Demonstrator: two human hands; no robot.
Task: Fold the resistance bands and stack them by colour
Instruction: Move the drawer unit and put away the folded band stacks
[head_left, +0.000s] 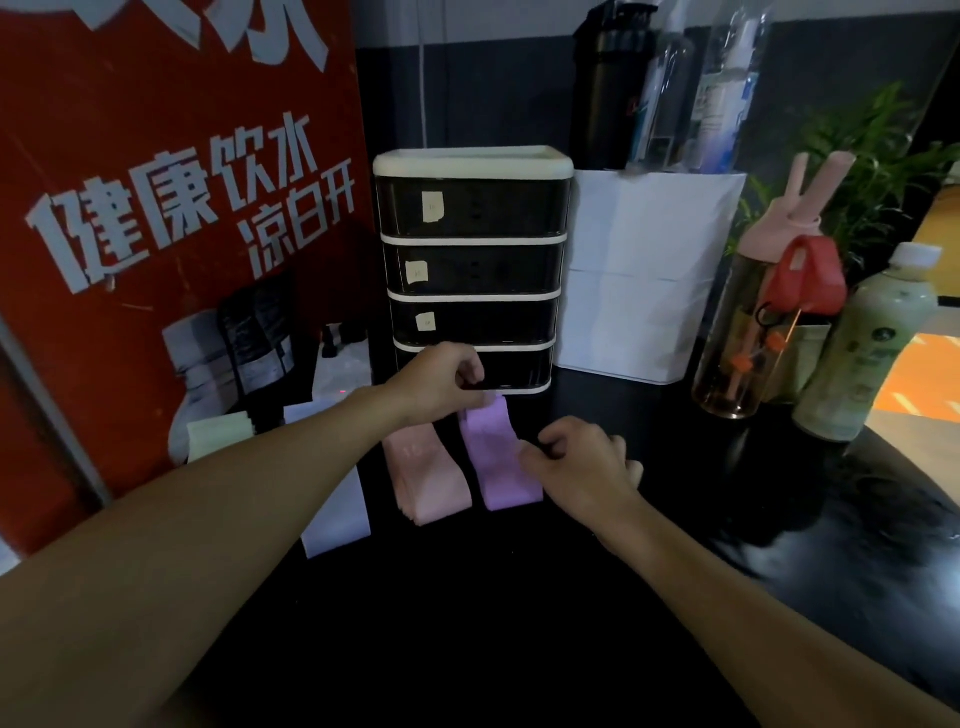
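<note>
One purple band (496, 457), flat and waisted, beside the pink stack (423, 478)

Seems a gym or shop front counter (467, 623), dark-topped: a red drinking-water advert (171, 197) at ten o'clock, a labelled drawer unit (472, 270) at twelve with bands (421, 478) at its foot, and drink bottles (867, 343) and a plant (878, 156) at two.

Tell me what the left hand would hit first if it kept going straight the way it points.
Probably the bottom drawer of the drawer unit, just beyond the left hand, which pinches the far end of the purple band. The gap between them is hard to judge.
</note>
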